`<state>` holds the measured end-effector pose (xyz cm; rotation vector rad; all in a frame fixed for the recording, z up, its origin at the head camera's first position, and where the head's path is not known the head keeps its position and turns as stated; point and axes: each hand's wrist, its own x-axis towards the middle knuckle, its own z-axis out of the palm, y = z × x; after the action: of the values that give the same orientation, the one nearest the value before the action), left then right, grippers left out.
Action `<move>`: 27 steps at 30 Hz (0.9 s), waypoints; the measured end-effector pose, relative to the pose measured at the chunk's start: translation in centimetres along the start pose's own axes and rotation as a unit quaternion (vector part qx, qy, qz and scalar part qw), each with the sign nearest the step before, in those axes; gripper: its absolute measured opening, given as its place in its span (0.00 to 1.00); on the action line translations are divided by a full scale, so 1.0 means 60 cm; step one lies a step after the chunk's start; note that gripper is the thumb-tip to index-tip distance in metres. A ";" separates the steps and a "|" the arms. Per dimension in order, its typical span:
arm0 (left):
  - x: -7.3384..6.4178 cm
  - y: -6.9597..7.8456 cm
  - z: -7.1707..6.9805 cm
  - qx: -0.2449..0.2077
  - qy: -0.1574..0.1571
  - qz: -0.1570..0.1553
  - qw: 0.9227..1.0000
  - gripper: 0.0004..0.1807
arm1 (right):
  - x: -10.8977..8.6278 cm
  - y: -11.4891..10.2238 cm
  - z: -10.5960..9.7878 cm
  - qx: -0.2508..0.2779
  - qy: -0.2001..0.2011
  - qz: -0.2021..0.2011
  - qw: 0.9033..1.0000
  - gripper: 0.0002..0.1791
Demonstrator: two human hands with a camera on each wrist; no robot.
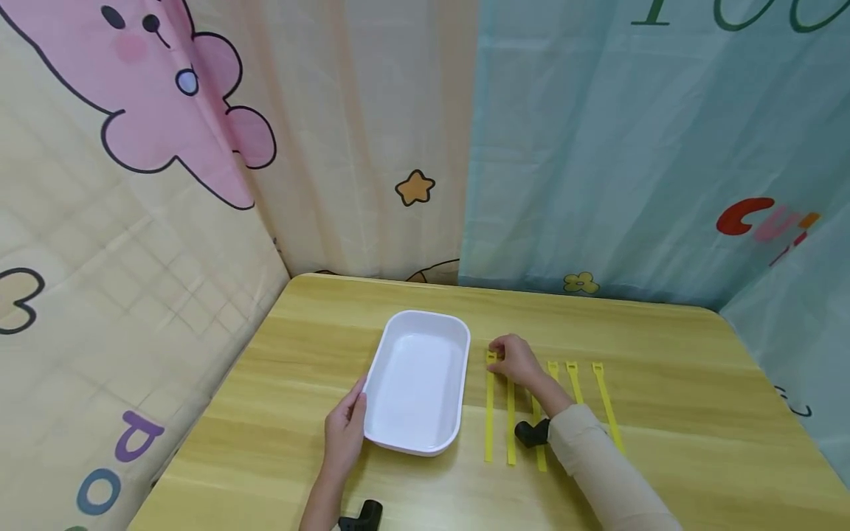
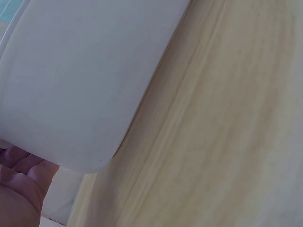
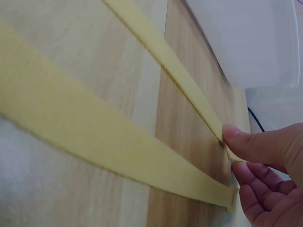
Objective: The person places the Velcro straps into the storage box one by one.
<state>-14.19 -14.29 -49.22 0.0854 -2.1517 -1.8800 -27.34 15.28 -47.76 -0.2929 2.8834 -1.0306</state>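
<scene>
I see printed cloth rising beyond both grips, and a wood-grain table spreading below them. The white tray is between the two hands, its right rim near the right grip. A cream sleeve stretches back from the right grip and crosses the row on the table, blocking my view of parts of it. My left hand grasps the tray by its left edge. My right hand pinches the far end of one strip between thumb and fingers. A black mount below the right wrist covers part of another strip; a second black mount shows behind the left grip. The pinched yellow strip runs from the right fingertips toward the near side of the table; the other yellow strips lie to the right of it, the closest just beside.
</scene>
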 end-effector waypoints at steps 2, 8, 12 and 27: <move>0.001 0.017 0.001 -0.001 -0.004 -0.002 1.000 0.19 | 0.004 -0.002 -0.004 0.010 0.004 0.004 1.000 0.19; 0.007 0.011 0.001 0.003 -0.004 0.009 1.000 0.19 | 0.006 -0.006 -0.010 0.031 0.006 0.032 0.999 0.17; 0.008 -0.002 0.001 0.005 0.002 0.014 1.000 0.18 | 0.006 -0.003 -0.006 0.034 0.015 0.041 0.998 0.16; 0.005 -0.001 0.002 0.006 0.010 0.019 1.000 0.18 | -0.006 -0.014 -0.024 0.063 0.059 0.006 0.996 0.05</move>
<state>-14.51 -14.27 -49.24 0.0655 -2.1363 -1.8371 -27.05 15.62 -46.10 -0.2136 2.9008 -1.2624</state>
